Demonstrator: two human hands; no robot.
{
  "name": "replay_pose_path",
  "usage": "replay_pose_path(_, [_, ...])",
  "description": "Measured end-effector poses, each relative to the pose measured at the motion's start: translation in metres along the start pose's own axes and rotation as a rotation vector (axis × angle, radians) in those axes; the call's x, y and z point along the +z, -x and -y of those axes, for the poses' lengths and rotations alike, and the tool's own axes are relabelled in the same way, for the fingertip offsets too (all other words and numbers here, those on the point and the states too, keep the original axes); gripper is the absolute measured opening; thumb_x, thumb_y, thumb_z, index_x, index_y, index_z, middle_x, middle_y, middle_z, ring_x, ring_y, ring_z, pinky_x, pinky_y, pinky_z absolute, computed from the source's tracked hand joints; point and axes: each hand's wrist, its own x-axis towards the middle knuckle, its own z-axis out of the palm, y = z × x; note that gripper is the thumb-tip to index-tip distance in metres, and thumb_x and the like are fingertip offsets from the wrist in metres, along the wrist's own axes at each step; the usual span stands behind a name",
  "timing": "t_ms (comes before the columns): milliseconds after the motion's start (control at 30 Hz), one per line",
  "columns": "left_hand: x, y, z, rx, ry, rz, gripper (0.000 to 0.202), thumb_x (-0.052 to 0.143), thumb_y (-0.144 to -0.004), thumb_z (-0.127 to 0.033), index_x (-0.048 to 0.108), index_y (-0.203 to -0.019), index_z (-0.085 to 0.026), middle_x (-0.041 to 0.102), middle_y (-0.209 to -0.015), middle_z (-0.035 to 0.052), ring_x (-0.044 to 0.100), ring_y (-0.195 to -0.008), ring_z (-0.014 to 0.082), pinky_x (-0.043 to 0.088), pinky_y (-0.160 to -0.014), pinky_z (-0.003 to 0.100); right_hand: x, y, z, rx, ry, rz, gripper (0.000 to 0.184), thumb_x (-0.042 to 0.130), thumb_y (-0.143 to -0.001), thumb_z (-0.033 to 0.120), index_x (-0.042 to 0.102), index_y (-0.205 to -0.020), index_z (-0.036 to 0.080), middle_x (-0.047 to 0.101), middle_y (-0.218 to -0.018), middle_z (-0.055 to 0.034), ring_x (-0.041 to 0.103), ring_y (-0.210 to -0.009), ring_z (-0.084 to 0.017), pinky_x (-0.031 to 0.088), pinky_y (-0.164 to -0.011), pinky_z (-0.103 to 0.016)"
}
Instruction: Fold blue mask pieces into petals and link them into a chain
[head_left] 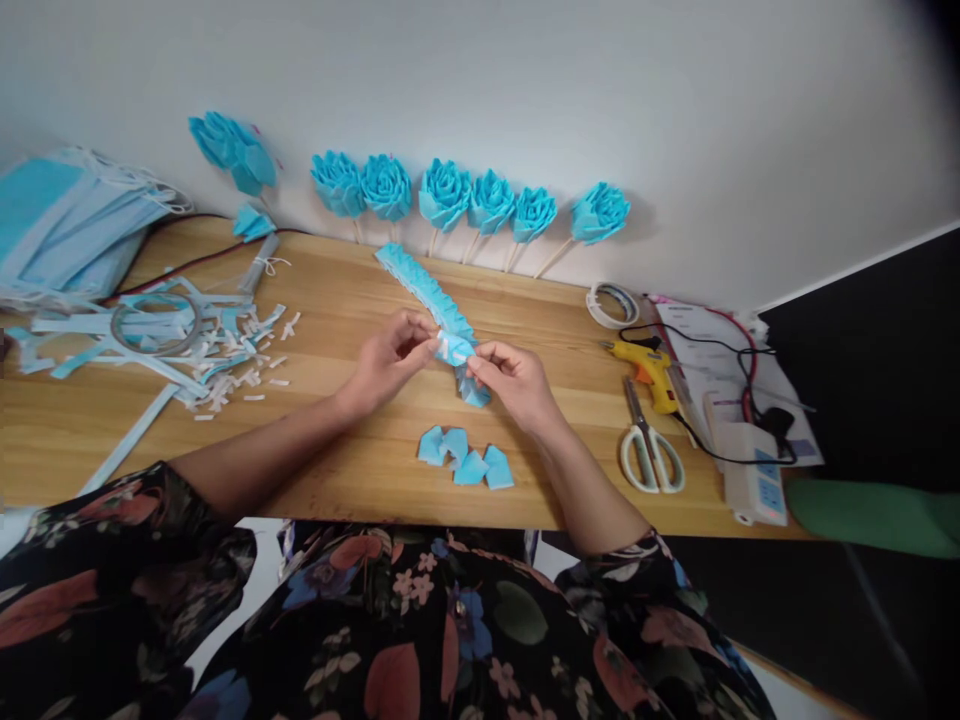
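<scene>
A long strip of overlapping folded blue petals (424,284) lies slantwise across the wooden table, its far end close to the wall. Near its front end, my left hand (391,362) pinches the strip's left edge between thumb and finger. From the other side, my right hand (516,382) pinches the same part, where a narrow white band shows between both sets of fingertips. The strip's front tip hangs or rests just below my fingers; I cannot tell which. Several loose folded blue petals (470,466) lie on the table in front of my hands.
Several blue fabric roses (445,194) on sticks lean along the wall. To the left are stacked blue masks (67,225), a tape roll (155,318) and white scraps (225,380). Scissors (649,450), a yellow glue gun (651,372), another tape roll (612,304) and a power strip (750,470) lie right.
</scene>
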Motion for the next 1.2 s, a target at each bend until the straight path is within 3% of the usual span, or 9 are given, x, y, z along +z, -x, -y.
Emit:
replay_pose_path(100, [0.001, 0.004, -0.003, 0.175, -0.16, -0.079, 0.015, 0.066, -0.087, -0.029, 0.058, -0.082, -0.018, 0.056, -0.067, -0.002, 0.047, -0.057, 0.0086, 0.037, -0.054, 0.022, 0.003, 0.0, -0.005, -0.041, 0.043, -0.083, 0.023, 0.066, -0.08, 0.042, 0.065, -0.075, 0.019, 0.059, -0.064, 0.0018, 0.048, -0.055, -0.009, 0.039, -0.052, -0.023])
replay_pose_path(233, [0.002, 0.007, -0.006, 0.355, -0.357, 0.062, 0.014, 0.063, -0.09, -0.023, 0.064, -0.077, -0.017, 0.057, -0.064, -0.0013, 0.049, -0.058, 0.0093, 0.037, -0.057, 0.024, 0.009, 0.002, -0.008, -0.094, 0.122, -0.114, 0.02, 0.064, -0.081, 0.039, 0.063, -0.075, 0.019, 0.058, -0.066, 0.0022, 0.049, -0.057, -0.009, 0.04, -0.056, -0.024])
replay_pose_path(467, [0.004, 0.008, 0.001, 0.231, -0.467, 0.063, 0.01, 0.063, -0.089, -0.025, 0.069, -0.085, -0.018, 0.063, -0.069, 0.0006, 0.053, -0.062, 0.0122, 0.039, -0.06, 0.026, 0.018, 0.006, -0.003, -0.151, 0.213, -0.132, 0.018, 0.06, -0.083, 0.036, 0.061, -0.074, 0.02, 0.06, -0.068, 0.0019, 0.051, -0.059, -0.01, 0.042, -0.059, -0.024])
replay_pose_path(900, [0.004, 0.008, -0.001, 0.178, -0.47, 0.106, 0.014, 0.06, -0.088, -0.027, 0.068, -0.083, -0.017, 0.061, -0.068, 0.0001, 0.051, -0.062, 0.0122, 0.038, -0.062, 0.026, 0.02, 0.008, -0.006, -0.284, 0.42, -0.162, 0.015, 0.057, -0.087, 0.031, 0.061, -0.075, 0.023, 0.065, -0.072, -0.0012, 0.058, -0.066, -0.014, 0.046, -0.067, -0.028])
replay_pose_path(1200, [0.004, 0.009, -0.001, 0.187, -0.467, 0.131, 0.012, 0.058, -0.085, -0.023, 0.067, -0.082, -0.018, 0.063, -0.07, 0.0006, 0.053, -0.064, 0.0129, 0.04, -0.064, 0.026, 0.02, 0.008, -0.007, -0.347, 0.422, -0.16, 0.014, 0.058, -0.087, 0.026, 0.06, -0.074, 0.022, 0.063, -0.071, -0.0005, 0.056, -0.064, -0.013, 0.044, -0.066, -0.028])
